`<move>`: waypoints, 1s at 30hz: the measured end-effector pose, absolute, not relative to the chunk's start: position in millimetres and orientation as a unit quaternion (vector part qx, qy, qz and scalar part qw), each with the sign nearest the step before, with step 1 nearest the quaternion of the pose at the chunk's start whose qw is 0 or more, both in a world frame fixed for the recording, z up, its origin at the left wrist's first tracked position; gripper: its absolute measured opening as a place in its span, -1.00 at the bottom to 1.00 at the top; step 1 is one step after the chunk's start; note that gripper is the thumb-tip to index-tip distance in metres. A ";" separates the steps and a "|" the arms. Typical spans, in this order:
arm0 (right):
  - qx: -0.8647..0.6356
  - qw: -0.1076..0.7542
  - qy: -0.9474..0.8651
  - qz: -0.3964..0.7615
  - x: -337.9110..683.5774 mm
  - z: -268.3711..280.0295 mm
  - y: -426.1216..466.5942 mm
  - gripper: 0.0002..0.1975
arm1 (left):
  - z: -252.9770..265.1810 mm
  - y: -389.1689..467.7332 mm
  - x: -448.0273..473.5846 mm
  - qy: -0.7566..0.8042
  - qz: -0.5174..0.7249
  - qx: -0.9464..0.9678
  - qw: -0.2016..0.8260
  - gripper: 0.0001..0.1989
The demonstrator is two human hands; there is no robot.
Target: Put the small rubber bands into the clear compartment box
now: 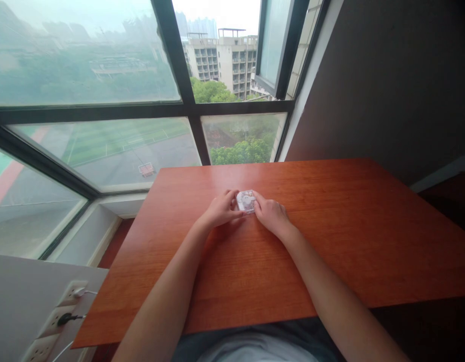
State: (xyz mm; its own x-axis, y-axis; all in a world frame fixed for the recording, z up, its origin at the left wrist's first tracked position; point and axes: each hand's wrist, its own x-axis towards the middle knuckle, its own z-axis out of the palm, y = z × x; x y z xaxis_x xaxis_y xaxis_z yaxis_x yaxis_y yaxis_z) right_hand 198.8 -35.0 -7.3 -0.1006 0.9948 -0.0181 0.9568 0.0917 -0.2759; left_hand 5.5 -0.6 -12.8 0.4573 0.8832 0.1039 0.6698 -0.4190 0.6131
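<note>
Clear case (246, 202), its markings (247, 198) unreadable, is gripped between left hand (222, 208) and right hand (272, 214).

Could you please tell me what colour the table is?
The table is reddish brown with wood grain, best seen in the head view.

No txt, nos., or signs legible.

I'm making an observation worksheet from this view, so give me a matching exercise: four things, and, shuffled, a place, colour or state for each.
1. Small clear case
2. Black plug
3. Tabletop
4. Upper window sash

A. Reddish brown
B. Swung open
C. Between the left hand and right hand
D. In a wall socket

Pairs: 1-C; 2-D; 3-A; 4-B
</note>
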 end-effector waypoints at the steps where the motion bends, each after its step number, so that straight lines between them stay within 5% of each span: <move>1: -0.665 0.082 -0.735 0.107 197.7 -7.0 -35.2 -0.49 | -12.8 -0.7 6.0 0.479 0.212 0.814 0.252 -0.38; 30: -0.671 0.119 -0.721 0.124 206.2 -15.1 -31.7 -0.58 | -14.8 -0.6 12.7 0.513 0.184 0.819 0.181 -0.44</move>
State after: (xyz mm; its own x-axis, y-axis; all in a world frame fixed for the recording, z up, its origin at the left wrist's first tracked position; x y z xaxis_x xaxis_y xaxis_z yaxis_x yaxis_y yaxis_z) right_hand 206.2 -31.7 -15.1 -0.0717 0.9974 0.0057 0.9382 0.0693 -0.3390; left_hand 12.7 -0.6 -14.8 0.4065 0.9063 0.1158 0.7729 -0.4087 0.4853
